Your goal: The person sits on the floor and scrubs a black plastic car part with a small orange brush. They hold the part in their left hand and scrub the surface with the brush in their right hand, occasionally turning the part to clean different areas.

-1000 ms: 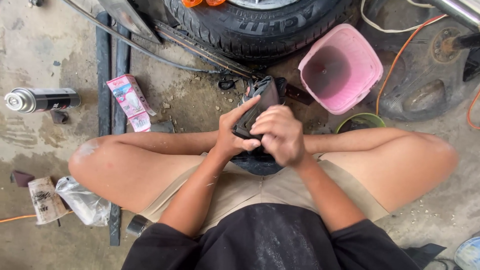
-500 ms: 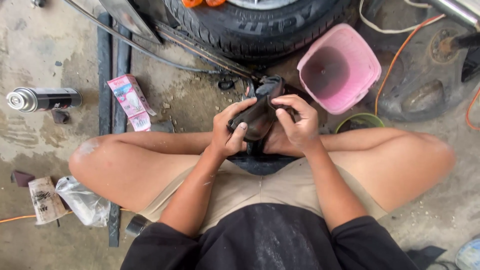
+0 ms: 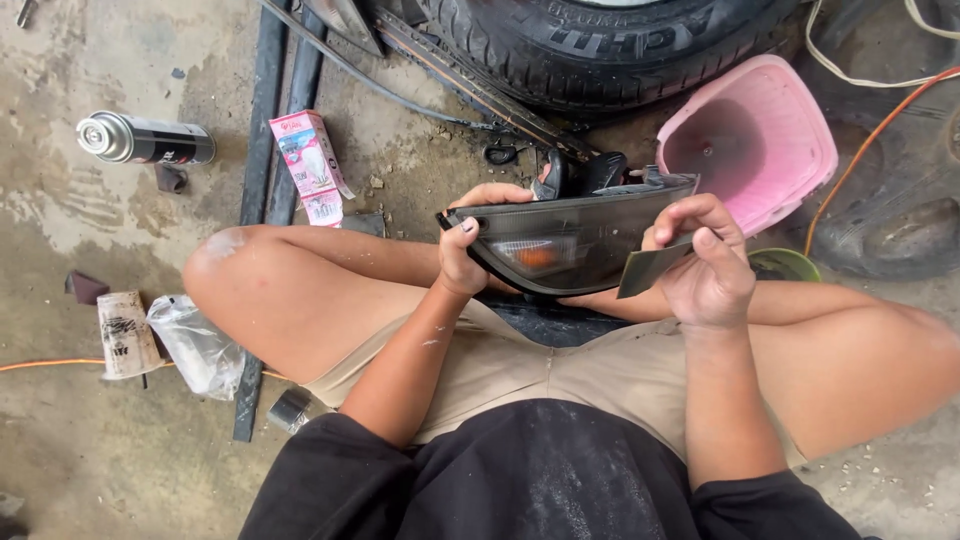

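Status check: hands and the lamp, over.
Left hand grips headlight lens at its left end. Right hand pinches grey sandpaper piece against its right end. Nothing blocking.

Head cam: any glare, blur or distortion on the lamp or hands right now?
Head view: even daylight, soft shadows; the lamp is sharp, faint sheen on its dark lens, no blown glare. Left hand and right hand are crisp, no motion blur. Wide-angle stretch bends the tyre and the knees toward the edges.

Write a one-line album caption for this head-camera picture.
Seated on a concrete floor, a person holds a smoky headlight in the left hand and a dark sheet in the right hand.
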